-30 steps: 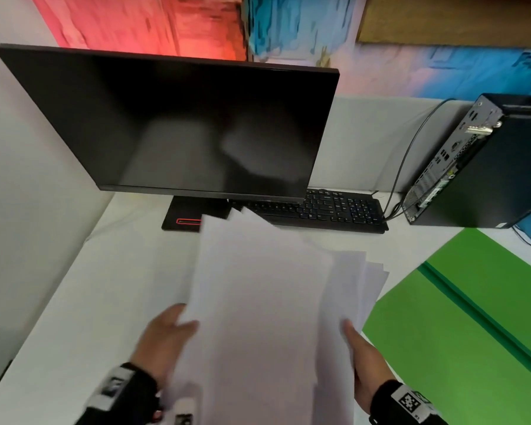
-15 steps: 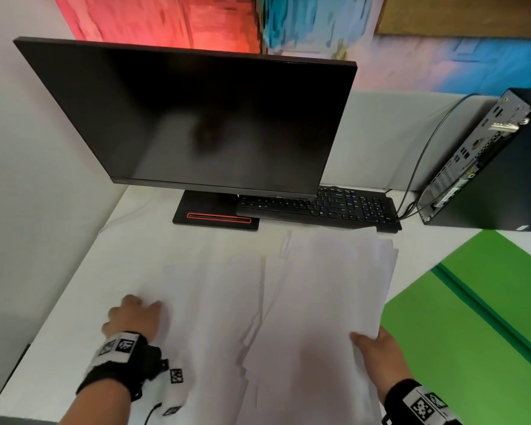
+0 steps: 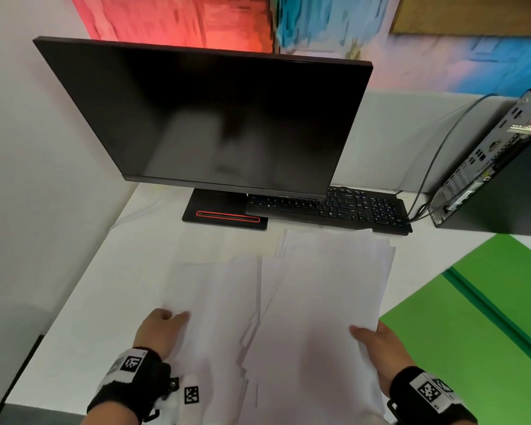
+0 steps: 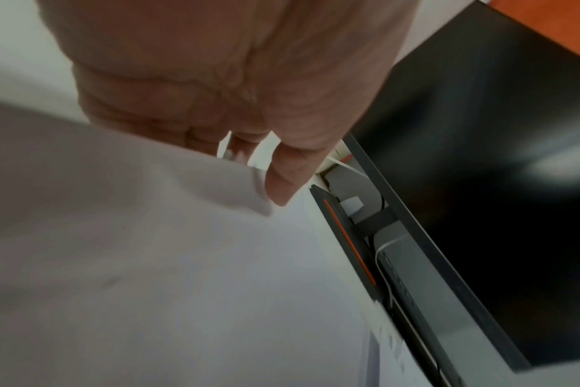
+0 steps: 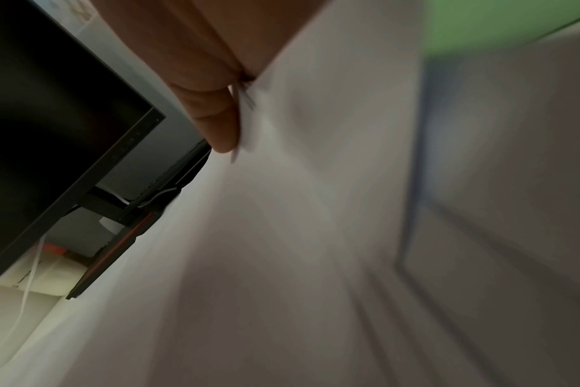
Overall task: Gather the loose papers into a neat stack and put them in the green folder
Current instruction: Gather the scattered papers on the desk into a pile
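Note:
White loose papers lie fanned on the white table in two overlapping piles, a left pile point(image 3: 218, 302) and a bigger right pile point(image 3: 325, 296). My left hand point(image 3: 174, 317) is at the left pile's left edge. In the left wrist view the left hand point(image 4: 258, 172) pinches that paper edge point(image 4: 182, 209), thumb on top and fingers under it. My right hand point(image 3: 362, 331) grips the right pile's right edge with the thumb on top. The right wrist view shows the same pinch of the right hand point(image 5: 239, 104) on several sheets point(image 5: 298, 183). The green folder point(image 3: 472, 332) lies open to the right.
A black monitor point(image 3: 215, 118) on its stand point(image 3: 224, 213) and a black keyboard point(image 3: 334, 207) sit behind the papers. A black computer case point(image 3: 503, 179) with cables stands at the back right. A grey wall borders the table on the left.
The papers, held up in both hands a second ago, now lie spread on the table. My left hand went out to the left, then came back onto the left pile's edge.

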